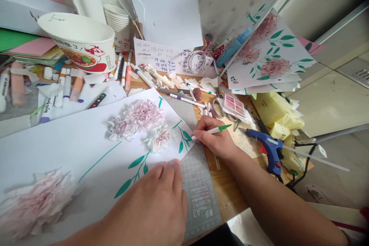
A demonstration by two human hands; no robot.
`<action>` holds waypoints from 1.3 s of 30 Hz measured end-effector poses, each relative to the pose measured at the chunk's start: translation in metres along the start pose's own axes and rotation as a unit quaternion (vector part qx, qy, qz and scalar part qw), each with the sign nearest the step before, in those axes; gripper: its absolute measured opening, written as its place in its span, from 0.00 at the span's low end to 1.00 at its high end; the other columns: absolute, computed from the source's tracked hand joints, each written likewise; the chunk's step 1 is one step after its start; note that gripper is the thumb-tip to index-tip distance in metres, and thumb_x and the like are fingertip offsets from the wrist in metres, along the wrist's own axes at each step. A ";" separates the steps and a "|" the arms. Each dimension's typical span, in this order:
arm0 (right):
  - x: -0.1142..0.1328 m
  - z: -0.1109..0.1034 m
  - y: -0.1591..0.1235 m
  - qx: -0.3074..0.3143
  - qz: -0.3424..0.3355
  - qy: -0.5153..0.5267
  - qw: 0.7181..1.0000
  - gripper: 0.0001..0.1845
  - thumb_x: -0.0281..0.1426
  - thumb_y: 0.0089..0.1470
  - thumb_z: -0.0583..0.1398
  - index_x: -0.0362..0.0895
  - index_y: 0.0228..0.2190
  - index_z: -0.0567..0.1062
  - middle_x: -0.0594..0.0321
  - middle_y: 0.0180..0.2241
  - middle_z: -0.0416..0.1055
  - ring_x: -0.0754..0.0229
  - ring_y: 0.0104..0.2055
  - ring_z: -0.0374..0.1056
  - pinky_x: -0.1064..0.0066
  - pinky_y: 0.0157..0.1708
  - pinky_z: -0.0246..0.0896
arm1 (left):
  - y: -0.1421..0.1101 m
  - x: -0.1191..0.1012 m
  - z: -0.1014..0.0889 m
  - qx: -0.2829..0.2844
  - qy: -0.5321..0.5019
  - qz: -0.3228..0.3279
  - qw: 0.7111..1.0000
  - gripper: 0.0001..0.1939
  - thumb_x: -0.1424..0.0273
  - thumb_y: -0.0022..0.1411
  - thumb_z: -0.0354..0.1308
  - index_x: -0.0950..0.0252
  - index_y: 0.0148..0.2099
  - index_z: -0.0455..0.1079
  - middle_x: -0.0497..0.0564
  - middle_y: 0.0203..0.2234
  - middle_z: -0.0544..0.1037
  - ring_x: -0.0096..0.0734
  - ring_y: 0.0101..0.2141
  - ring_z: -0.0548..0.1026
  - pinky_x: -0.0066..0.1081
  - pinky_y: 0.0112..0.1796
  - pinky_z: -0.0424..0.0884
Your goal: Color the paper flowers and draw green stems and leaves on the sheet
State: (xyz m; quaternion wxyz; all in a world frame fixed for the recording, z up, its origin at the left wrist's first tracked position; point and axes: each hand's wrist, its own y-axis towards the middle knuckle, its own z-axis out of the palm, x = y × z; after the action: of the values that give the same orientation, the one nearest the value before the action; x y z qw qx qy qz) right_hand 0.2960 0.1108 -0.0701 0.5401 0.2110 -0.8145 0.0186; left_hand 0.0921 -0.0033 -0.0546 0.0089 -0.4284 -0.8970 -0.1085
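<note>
A white marker with a green end (211, 130) is pinched between the fingers of my right hand (215, 138). Its lower end meets the paper's right corner, at a green drawn sprig of leaves (184, 138). My left hand (157, 194) lies on the white paper (98, 130) near its lower right edge, fingertips partly hidden. Beside that hand is another green leaf stem (132, 173). Crumpled pink-white paper flowers sit on the sheet: a cluster of them (147, 115) near the top, and a larger one (40, 203) at lower left.
Under the paper is a grey cutting mat (198, 196). Markers (66, 84) and a paper bowl (77, 42) stand behind at left. To the right are scissors (217, 108), a pink palette (234, 105), a blue glue gun (268, 146) and finished flower sheets (268, 54).
</note>
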 end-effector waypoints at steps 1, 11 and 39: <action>0.001 -0.001 0.000 0.004 0.000 -0.005 1.000 0.12 0.31 0.48 0.62 0.45 0.18 0.67 0.69 0.18 0.63 0.66 0.21 0.57 0.70 0.22 0.51 | -0.001 -0.001 0.000 -0.003 0.003 -0.001 1.000 0.19 0.69 0.66 0.45 0.63 0.43 0.79 0.63 0.48 0.79 0.45 0.41 0.78 0.37 0.39 0.68; -0.001 -0.003 -0.001 -0.004 0.023 0.050 0.998 0.12 0.31 0.46 0.63 0.45 0.17 0.67 0.69 0.16 0.62 0.64 0.21 0.60 0.71 0.22 0.52 | 0.002 0.004 0.001 -0.010 0.003 0.001 1.000 0.19 0.69 0.66 0.45 0.63 0.42 0.79 0.62 0.47 0.80 0.43 0.40 0.77 0.37 0.38 0.67; 0.001 -0.004 0.000 0.000 0.027 0.004 1.000 0.12 0.31 0.45 0.62 0.46 0.16 0.66 0.69 0.16 0.61 0.64 0.22 0.58 0.69 0.24 0.54 | 0.001 0.004 0.003 0.010 -0.004 0.004 1.000 0.18 0.67 0.63 0.51 0.66 0.48 0.77 0.66 0.49 0.78 0.45 0.44 0.76 0.38 0.43 0.66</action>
State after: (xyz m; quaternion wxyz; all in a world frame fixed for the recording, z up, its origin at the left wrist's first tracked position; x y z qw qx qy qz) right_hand 0.2990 0.1118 -0.0679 0.5424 0.1887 -0.8180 0.0339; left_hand 0.0906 0.0006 -0.0567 0.0105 -0.4322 -0.8964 -0.0978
